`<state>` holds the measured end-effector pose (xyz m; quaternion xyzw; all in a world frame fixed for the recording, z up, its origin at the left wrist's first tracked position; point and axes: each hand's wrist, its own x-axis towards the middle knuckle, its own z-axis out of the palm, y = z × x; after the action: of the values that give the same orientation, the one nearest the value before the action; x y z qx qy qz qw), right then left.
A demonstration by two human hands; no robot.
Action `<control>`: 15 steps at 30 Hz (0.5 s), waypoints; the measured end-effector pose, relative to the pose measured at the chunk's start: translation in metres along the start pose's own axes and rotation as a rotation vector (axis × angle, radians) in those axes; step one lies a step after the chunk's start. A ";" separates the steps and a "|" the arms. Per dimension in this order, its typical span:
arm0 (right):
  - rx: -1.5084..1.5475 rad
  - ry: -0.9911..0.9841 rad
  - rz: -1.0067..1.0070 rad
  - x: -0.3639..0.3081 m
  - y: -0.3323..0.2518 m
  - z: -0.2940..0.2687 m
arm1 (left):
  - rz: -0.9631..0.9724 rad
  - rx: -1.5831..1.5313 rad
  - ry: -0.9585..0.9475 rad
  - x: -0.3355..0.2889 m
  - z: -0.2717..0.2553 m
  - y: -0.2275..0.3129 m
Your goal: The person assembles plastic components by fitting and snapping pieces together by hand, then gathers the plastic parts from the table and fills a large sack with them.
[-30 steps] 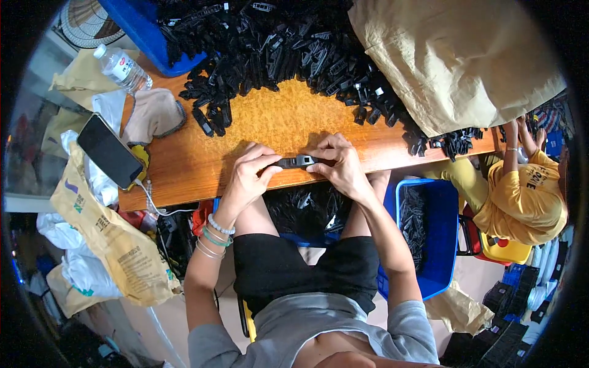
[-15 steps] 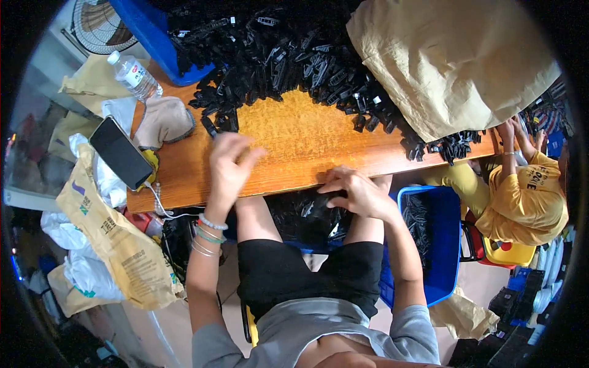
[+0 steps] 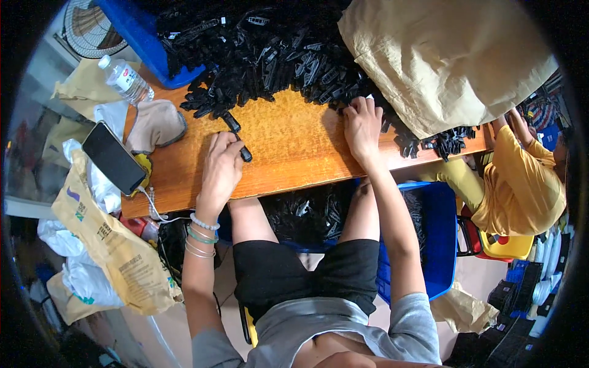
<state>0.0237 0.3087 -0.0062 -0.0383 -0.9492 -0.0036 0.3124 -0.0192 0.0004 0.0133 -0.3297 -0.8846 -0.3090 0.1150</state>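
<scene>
My left hand [image 3: 222,164] rests low over the wooden table, its fingers closed on a small black plastic part [image 3: 246,154] whose rounded end sticks out beside them. Just beyond it, another slim black part [image 3: 230,121] lies at the near edge of a big pile of black plastic parts [image 3: 270,61]. On the right, my right hand [image 3: 363,127] reaches to the pile's near edge with its fingers bent together. What its fingertips hold is hidden behind the hand.
A large brown paper sheet [image 3: 448,61] covers the pile's right side. On the left are a phone [image 3: 114,158], a cloth [image 3: 155,124] and a water bottle [image 3: 127,80]. A blue bin [image 3: 443,245] stands right of my legs; a person in yellow [image 3: 521,184] sits beyond.
My right hand has moved from the table's front edge, above my lap, up to the pile. My left hand has come down slightly and closed on a black part.
</scene>
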 end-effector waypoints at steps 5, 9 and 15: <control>0.747 -0.032 0.165 -0.017 -0.047 -0.020 | 0.126 -0.001 0.102 0.002 0.030 0.028; 1.369 -0.155 0.508 -0.036 -0.084 -0.033 | 0.119 -0.094 0.096 0.004 0.052 0.049; 0.850 -0.150 0.248 -0.052 -0.071 -0.028 | 0.095 -0.182 0.166 -0.005 0.058 0.046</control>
<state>0.0770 0.2330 -0.0134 -0.0203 -0.8747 0.4268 0.2287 0.0148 0.0609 -0.0126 -0.3537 -0.8238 -0.4083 0.1722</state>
